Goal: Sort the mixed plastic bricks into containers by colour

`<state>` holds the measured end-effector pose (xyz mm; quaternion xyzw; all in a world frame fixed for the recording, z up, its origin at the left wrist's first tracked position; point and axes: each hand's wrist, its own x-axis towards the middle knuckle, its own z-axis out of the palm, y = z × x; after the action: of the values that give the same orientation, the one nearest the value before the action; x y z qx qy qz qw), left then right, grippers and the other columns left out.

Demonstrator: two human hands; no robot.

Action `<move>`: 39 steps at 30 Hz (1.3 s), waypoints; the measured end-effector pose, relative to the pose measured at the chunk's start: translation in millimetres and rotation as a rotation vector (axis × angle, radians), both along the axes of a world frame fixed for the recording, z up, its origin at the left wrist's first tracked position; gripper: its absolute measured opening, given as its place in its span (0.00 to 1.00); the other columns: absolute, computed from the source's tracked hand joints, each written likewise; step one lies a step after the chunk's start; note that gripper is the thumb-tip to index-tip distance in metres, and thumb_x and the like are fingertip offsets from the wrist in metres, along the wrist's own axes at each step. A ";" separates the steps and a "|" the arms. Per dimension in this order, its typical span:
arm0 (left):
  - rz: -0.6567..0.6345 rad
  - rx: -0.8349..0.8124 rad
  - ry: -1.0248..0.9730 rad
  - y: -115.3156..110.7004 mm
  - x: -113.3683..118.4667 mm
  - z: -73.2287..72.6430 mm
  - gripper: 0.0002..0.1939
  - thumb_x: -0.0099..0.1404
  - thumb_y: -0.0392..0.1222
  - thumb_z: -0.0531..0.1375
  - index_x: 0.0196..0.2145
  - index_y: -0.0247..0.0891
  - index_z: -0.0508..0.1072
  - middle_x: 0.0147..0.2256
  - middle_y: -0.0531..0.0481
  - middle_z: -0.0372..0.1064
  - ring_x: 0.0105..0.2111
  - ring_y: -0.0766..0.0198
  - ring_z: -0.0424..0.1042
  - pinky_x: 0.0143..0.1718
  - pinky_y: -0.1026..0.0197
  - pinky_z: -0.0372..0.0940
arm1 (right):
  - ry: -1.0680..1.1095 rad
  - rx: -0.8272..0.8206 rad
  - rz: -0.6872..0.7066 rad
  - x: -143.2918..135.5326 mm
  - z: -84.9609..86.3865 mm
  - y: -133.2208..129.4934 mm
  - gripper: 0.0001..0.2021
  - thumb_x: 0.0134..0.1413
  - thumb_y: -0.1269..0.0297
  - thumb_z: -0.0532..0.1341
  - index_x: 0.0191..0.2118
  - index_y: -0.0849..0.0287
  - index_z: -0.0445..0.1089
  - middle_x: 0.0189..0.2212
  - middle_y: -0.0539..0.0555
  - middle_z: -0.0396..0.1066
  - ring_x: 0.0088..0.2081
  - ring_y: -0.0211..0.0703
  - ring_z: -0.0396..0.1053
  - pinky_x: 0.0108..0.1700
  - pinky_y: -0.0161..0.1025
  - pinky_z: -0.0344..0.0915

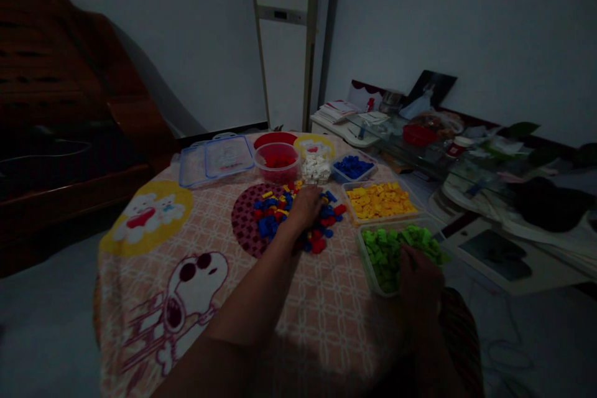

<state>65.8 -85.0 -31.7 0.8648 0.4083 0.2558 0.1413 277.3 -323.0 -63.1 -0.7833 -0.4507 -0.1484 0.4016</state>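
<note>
My left hand (306, 206) reaches into a loose pile of mixed toy building bricks (270, 224), blue, red and yellow, in the middle of the table. Its fingertips are among the bricks, and I cannot see whether they grip one. My right hand (422, 277) is at the near edge of a clear box (368, 270) filled with green bricks (385, 255). Its fingers are bent together and point down at the green bricks; whatever is between them is hidden. Directly beyond that box is another box of yellow bricks (380, 200).
Blue bricks fill a small box (353, 167) at the back right, beside white bricks (316, 169). A round clear tub (277, 163) holds red bricks. Clear lids with blue rims (217, 158) lie at the back left. A patterned cloth (321, 305) covers the table. A cluttered glass shelf (396, 127) stands to the right.
</note>
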 end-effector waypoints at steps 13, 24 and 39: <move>0.144 -0.006 0.197 12.9 -22.2 8.4 0.18 0.64 0.35 0.55 0.47 0.37 0.80 0.45 0.39 0.78 0.48 0.48 0.73 0.52 0.51 0.66 | 0.027 -0.144 0.048 -5.4 12.3 7.6 0.18 0.61 0.59 0.52 0.40 0.61 0.78 0.37 0.61 0.79 0.38 0.48 0.73 0.43 0.42 0.64; 0.201 -0.068 0.212 10.9 -19.9 11.0 0.15 0.63 0.36 0.57 0.44 0.41 0.80 0.42 0.44 0.80 0.45 0.52 0.76 0.47 0.56 0.68 | -0.100 -0.293 0.131 -12.4 24.3 12.9 0.13 0.63 0.66 0.52 0.38 0.60 0.74 0.38 0.58 0.74 0.38 0.46 0.70 0.42 0.41 0.61; 0.052 -0.065 0.141 19.2 -19.6 2.1 0.19 0.65 0.36 0.56 0.51 0.42 0.79 0.50 0.45 0.77 0.51 0.53 0.74 0.54 0.56 0.66 | -0.186 -0.450 0.113 -17.3 30.5 25.7 0.09 0.63 0.68 0.56 0.40 0.59 0.74 0.42 0.60 0.75 0.44 0.49 0.69 0.47 0.42 0.62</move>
<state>46.2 -65.8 -29.6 0.8647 0.4477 0.1845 0.1338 260.0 -297.2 -32.6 -0.8097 -0.5502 -0.0930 0.1817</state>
